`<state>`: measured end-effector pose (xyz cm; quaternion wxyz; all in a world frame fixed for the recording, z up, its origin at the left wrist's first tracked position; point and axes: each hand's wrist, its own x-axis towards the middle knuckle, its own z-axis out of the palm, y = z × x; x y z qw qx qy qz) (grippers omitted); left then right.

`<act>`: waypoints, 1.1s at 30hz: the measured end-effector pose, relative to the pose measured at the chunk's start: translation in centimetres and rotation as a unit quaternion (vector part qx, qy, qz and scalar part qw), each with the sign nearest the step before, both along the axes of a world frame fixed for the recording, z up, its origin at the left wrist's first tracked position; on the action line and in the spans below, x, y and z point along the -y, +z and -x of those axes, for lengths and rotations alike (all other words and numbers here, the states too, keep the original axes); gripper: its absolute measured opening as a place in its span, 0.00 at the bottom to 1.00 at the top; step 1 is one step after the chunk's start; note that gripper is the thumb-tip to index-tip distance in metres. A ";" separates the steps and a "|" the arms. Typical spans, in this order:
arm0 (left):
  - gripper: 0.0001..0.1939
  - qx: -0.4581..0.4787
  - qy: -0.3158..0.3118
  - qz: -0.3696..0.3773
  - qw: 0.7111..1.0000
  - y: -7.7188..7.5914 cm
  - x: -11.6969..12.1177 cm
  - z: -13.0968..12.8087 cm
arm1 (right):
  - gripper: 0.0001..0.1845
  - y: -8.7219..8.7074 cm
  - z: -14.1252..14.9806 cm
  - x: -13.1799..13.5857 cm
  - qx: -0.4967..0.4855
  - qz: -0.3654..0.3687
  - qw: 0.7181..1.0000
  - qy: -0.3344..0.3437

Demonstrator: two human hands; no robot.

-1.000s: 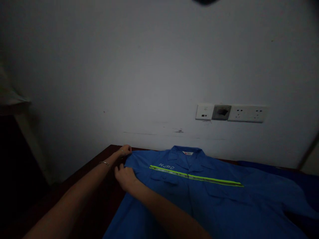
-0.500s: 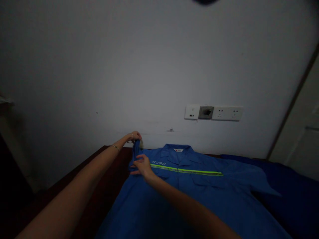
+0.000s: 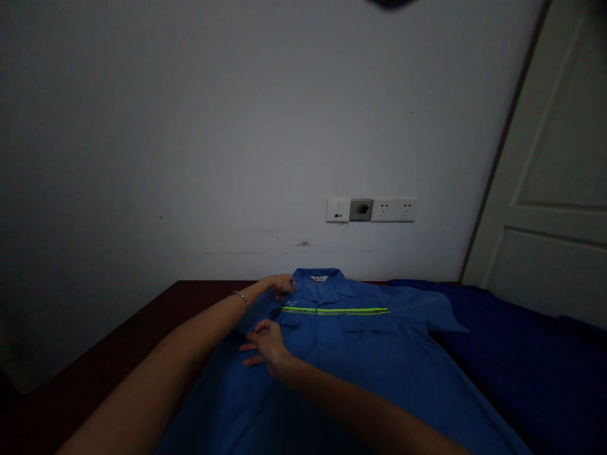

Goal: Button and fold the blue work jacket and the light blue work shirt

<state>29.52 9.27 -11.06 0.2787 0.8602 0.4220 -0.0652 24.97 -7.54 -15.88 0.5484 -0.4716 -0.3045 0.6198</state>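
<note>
A blue work shirt [image 3: 370,354] with a yellow-green reflective stripe lies front up, its collar toward the wall. My left hand [image 3: 283,284] is beside the collar, fingers closed on cloth near the shoulder on the shirt's left side as I see it. Lower down, my right hand [image 3: 268,344] pinches the sleeve on that same side between thumb and forefinger, its other fingers stretched out. Between the hands the sleeve is partly hidden by my left forearm, which wears a bracelet. The opposite sleeve [image 3: 434,309] is spread flat.
Under the shirt is a dark red surface [image 3: 142,335], its back edge against a pale wall [image 3: 227,139]. Darker blue cloth [image 3: 512,354] lies at the right. Socket plates [image 3: 393,210] are on the wall, and a panelled door [image 3: 554,177] stands at the right.
My left hand has moved inward toward the collar, bringing the sleeve's cloth along. The sleeve, held up and bunched before, is now lower. My right hand is slightly lower, and the view has turned right.
</note>
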 end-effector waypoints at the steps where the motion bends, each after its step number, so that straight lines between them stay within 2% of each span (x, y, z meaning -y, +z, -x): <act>1: 0.12 0.009 -0.008 0.013 1.000 -0.3 0.2 -0.1 | 0.17 -0.1 0.0 0.1 0.006 -0.002 1.000 -0.008; 3: 0.13 0.028 -0.025 0.034 0.999 -0.4 0.3 0.0 | 0.17 -0.2 -0.2 0.5 0.021 0.000 0.999 -0.029; 6: 0.15 0.054 -0.028 0.024 0.998 0.8 -0.2 1.4 | 0.16 -0.2 -0.8 1.2 0.047 0.009 0.999 -0.016; 8: 0.14 0.059 -0.026 -0.021 0.998 2.0 -0.8 3.6 | 0.13 0.0 -1.8 1.5 0.081 -0.012 0.996 0.018; 10: 0.12 0.040 -0.034 -0.075 0.996 3.1 -1.3 6.6 | 0.10 0.2 -3.5 1.4 0.141 -0.065 0.986 0.052; 12: 0.08 -0.001 -0.047 -0.121 0.992 3.5 -1.3 10.2 | 0.07 0.4 -5.6 0.7 0.241 -0.131 0.959 0.063; 14: 0.07 -0.043 -0.058 -0.152 0.986 3.2 -0.8 13.8 | 0.05 0.6 -8.0 -0.7 0.388 -0.188 0.900 0.065; 16: 0.07 -0.071 -0.067 -0.165 0.981 2.2 0.2 16.9 | 0.05 0.6 -10.3 -2.6 0.548 -0.223 0.804 0.051; 18: 0.08 -0.081 -0.073 -0.161 0.981 0.8 1.4 19.0 | 0.08 0.5 -12.0 -4.6 0.665 -0.223 0.712 0.033; 19: 0.08 -0.079 -0.072 -0.154 0.982 0.1 2.0 19.7 | 0.10 0.5 -12.6 -5.4 0.700 -0.210 0.682 0.029; 20: 0.08 -0.071 -0.065 -0.144 0.985 -0.5 2.5 20.1 | 0.12 0.3 -13.1 -6.2 0.722 -0.195 0.663 0.028; 21: 0.09 -0.060 -0.054 -0.130 0.988 -1.0 3.0 20.3 | 0.13 0.1 -13.5 -6.8 0.733 -0.180 0.655 0.029; 23: 0.11 -0.035 -0.022 -0.097 0.994 -1.6 3.7 20.5 | 0.13 -0.3 -14.0 -7.6 0.735 -0.164 0.657 0.034; 28: 0.17 -0.005 0.050 -0.005 0.999 -1.2 4.7 20.2 | 0.13 -1.3 -14.7 -8.2 0.715 -0.165 0.679 0.037; 33: 0.11 0.016 0.082 -0.022 0.996 -1.7 5.0 20.0 | 0.15 -1.7 -14.7 -9.0 0.682 -0.165 0.711 0.047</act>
